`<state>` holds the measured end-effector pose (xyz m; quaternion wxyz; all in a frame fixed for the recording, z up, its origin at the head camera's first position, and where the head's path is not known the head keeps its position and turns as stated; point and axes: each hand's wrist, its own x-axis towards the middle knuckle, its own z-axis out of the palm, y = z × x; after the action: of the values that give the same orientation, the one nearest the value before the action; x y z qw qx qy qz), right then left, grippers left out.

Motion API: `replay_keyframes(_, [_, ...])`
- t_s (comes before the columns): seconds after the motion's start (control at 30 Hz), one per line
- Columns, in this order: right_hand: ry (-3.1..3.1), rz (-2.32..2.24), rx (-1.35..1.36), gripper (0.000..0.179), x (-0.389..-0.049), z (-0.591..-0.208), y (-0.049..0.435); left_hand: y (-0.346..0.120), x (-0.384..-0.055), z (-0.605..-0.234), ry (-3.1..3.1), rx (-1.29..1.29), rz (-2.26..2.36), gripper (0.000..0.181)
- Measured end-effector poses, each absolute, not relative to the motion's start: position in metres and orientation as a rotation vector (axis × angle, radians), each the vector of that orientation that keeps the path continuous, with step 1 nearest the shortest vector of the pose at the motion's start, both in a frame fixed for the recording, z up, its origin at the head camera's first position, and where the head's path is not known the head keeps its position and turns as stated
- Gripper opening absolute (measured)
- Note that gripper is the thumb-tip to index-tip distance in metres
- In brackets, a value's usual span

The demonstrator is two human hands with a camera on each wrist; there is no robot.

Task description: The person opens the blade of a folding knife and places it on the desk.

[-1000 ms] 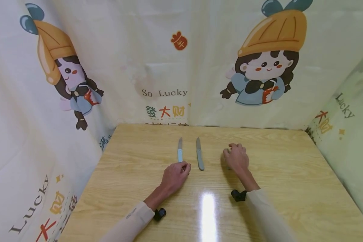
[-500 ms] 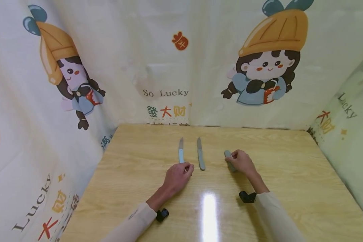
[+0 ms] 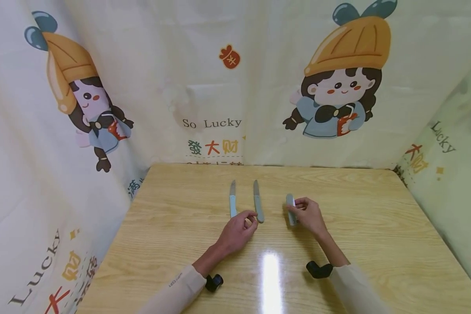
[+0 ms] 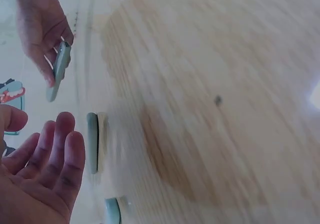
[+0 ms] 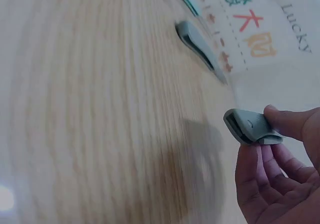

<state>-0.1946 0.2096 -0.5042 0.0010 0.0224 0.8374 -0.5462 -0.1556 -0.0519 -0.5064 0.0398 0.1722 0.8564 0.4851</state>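
My right hand (image 3: 311, 217) pinches a grey-green folding knife (image 3: 290, 201), with the thumb on one face and the fingers on the other. It looks folded, and the right wrist view shows the slot in its handle (image 5: 250, 125) and a shadow on the wood below. My left hand (image 3: 238, 231) holds nothing, its fingers loosely bent, palm showing in the left wrist view. Its fingertips are beside the handle end of a grey knife (image 3: 257, 203) lying with its blade out. Left of that lies a light-blue knife (image 3: 233, 204), blade out too, its handle end close to the left hand.
Both knives lie on a wooden table (image 3: 180, 200), blades pointing to the back edge. A printed curtain (image 3: 204, 87) hangs behind the table and along both sides. Each wrist carries a black camera mount (image 3: 319, 269). A bright light reflection (image 3: 271, 279) shows near the front.
The right hand, which first covered the folding knife, now pinches it from the right side and has turned it more upright. The left hand has shifted slightly right, toward the grey knife.
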Motion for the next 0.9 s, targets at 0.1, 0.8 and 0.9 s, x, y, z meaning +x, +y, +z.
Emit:
replay_keyframes(0.1, [2.623, -1.752, 0.058, 0.035, -0.187, -0.504, 0.203, -0.05, -0.156, -0.507, 2.524, 0.509, 1.585, 0.034])
replay_keyframes(0.8, [2.177, -2.066, -0.109, 0.033, -0.16, -0.495, 0.161, -0.026, -0.166, -0.506, 2.111, 0.459, 1.889, 0.051])
replay_keyframes(0.9, [2.145, -2.072, -0.117, 0.032, -0.159, -0.497, 0.16, -0.028, -0.166, -0.507, 2.041, 0.448, 1.915, 0.058])
